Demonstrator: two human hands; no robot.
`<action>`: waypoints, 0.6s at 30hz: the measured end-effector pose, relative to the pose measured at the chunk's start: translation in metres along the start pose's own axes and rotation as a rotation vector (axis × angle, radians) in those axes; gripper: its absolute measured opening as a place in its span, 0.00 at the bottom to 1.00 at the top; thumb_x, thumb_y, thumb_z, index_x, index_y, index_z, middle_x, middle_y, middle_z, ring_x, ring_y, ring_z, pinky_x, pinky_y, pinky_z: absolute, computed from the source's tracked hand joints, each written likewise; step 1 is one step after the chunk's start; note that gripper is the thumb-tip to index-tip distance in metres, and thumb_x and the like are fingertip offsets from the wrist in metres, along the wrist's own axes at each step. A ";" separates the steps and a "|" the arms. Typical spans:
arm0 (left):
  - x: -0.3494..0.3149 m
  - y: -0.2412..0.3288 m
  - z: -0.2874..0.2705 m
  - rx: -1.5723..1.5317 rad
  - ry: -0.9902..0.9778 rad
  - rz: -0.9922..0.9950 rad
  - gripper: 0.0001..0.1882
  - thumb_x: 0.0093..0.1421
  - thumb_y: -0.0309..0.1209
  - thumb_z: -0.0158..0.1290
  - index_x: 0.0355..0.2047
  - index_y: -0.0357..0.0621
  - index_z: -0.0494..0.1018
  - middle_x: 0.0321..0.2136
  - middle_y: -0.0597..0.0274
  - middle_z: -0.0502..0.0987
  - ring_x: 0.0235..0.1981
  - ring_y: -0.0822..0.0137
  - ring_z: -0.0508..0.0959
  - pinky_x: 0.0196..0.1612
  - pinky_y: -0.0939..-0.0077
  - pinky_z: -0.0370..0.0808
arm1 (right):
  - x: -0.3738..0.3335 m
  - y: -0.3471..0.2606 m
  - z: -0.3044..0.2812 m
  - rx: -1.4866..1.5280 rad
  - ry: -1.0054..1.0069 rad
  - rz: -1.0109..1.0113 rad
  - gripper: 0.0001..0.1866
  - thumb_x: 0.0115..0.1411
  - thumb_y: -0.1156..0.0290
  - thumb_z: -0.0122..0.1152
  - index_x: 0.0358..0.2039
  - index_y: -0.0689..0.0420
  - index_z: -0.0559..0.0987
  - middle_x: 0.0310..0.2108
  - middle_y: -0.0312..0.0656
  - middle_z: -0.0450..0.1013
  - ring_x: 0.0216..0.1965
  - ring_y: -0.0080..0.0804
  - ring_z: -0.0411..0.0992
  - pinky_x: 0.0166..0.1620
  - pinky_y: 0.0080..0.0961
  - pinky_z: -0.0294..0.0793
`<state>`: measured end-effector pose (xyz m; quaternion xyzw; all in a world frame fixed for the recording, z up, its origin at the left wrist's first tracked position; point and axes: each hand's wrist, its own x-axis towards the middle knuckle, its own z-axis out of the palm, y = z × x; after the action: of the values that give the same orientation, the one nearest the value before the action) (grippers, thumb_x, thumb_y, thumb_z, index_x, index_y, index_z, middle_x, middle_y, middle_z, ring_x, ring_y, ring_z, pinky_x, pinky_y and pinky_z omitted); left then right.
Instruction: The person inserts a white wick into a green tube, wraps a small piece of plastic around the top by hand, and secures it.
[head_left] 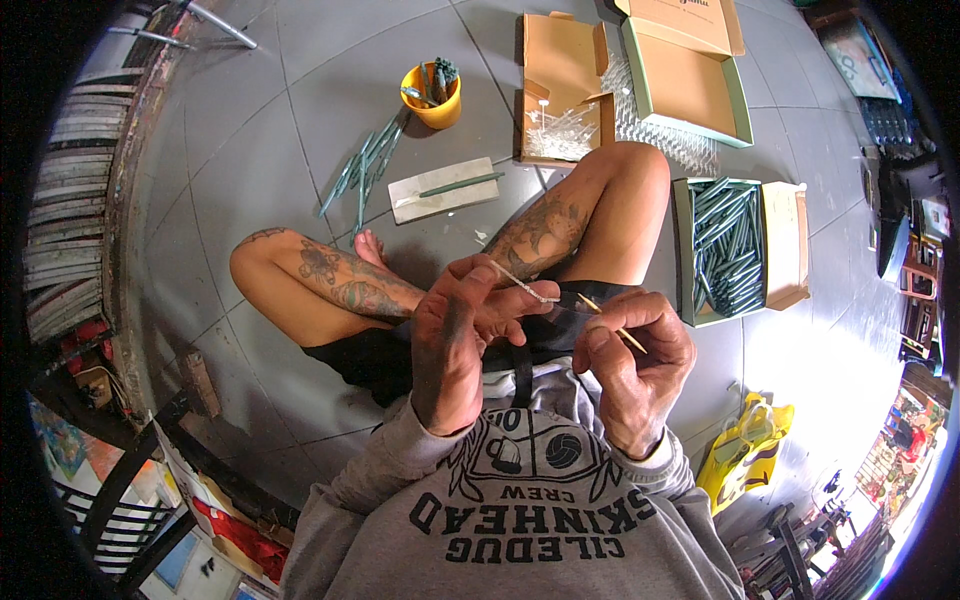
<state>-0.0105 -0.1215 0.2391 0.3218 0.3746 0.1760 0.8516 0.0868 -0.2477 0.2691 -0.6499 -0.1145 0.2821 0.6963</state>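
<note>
In front of my lap, my left hand [455, 340] pinches a thin, whitish, twisted strip [525, 283] between thumb and fingers. Its free end slants down to the right. My right hand [645, 365] is closed on a slim pointed wooden stick [622, 332], like a toothpick. The stick's tip points toward the end of the strip, with a small gap between them. Something clear and faint seems to lie in that gap, too thin to make out. Beyond my crossed legs, a pale flat block [410, 201] lies on the floor with a dark green stick [462, 184] across it.
A yellow cup [436, 112] holds dark sticks; several green sticks [372, 160] lie beside it. Far right, an open cardboard box [562, 60] contains clear pieces [560, 133], beside an open pale-green box [690, 85]. Another box [685, 250] is full of green sticks. A yellow bag [745, 450] lies right.
</note>
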 end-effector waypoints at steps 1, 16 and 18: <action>0.001 -0.003 -0.003 -0.012 -0.015 0.001 0.19 0.69 0.43 0.48 0.47 0.38 0.65 0.38 0.42 0.82 0.36 0.62 0.84 0.31 0.81 0.75 | 0.000 0.000 0.000 -0.004 -0.002 -0.001 0.02 0.55 0.83 0.60 0.30 0.64 0.76 0.28 0.38 0.74 0.30 0.22 0.72 0.36 0.19 0.71; 0.000 -0.003 -0.006 -0.179 -0.087 -0.061 0.17 0.72 0.41 0.42 0.49 0.40 0.63 0.42 0.40 0.80 0.42 0.51 0.84 0.40 0.66 0.83 | 0.001 0.003 -0.004 -0.005 0.020 0.018 0.03 0.55 0.81 0.60 0.31 0.65 0.77 0.28 0.38 0.75 0.30 0.21 0.71 0.35 0.18 0.70; 0.000 -0.003 -0.007 -0.194 -0.090 -0.066 0.17 0.72 0.42 0.42 0.49 0.40 0.63 0.42 0.40 0.81 0.43 0.51 0.83 0.41 0.66 0.83 | 0.002 0.003 -0.004 -0.021 0.021 0.016 0.03 0.55 0.81 0.59 0.31 0.65 0.77 0.28 0.38 0.75 0.29 0.21 0.71 0.35 0.18 0.70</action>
<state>-0.0152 -0.1210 0.2335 0.2330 0.3276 0.1685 0.9000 0.0896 -0.2505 0.2651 -0.6609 -0.1051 0.2797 0.6884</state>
